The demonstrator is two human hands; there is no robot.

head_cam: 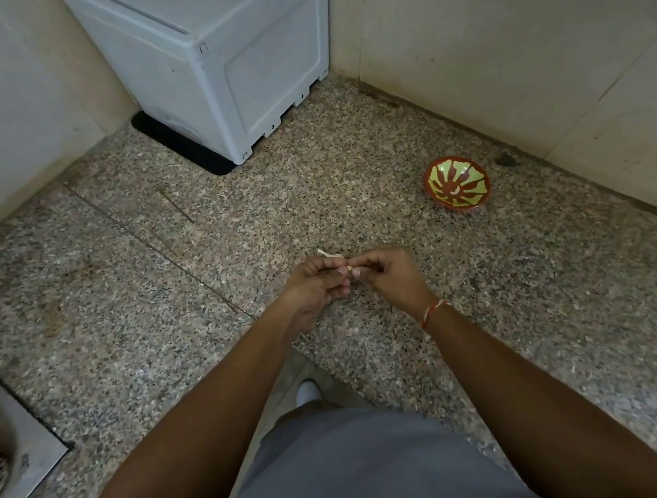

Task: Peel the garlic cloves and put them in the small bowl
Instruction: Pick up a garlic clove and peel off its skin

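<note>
1. One steel sink (8, 450) shows at the far left edge, well to the left of both hands, set into the speckled stone worktop (127, 304).
2. One white appliance (218, 61) stands on a black mat (181, 150) far beyond the fingers, to the left of them, in the corner.
3. One left hand (314, 289) is held over the worktop, its fingers (330, 266) curled and pinched on a garlic clove (346, 267).
4. Only one garlic clove can be seen; it sits between the fingertips of the two hands, mostly hidden by them. One pale strip of peel (328, 254) sticks out just above the left fingers.
5. One right hand (390, 277) meets the left, its fingers (359, 266) bent and pinching the same clove from the other side. One red and white thread (434, 311) circles its wrist.
6. One small bowl (457, 183), red with a green pattern, stands on the worktop well beyond and to the right of the right fingers; whether it holds any cloves is not clear.
</note>
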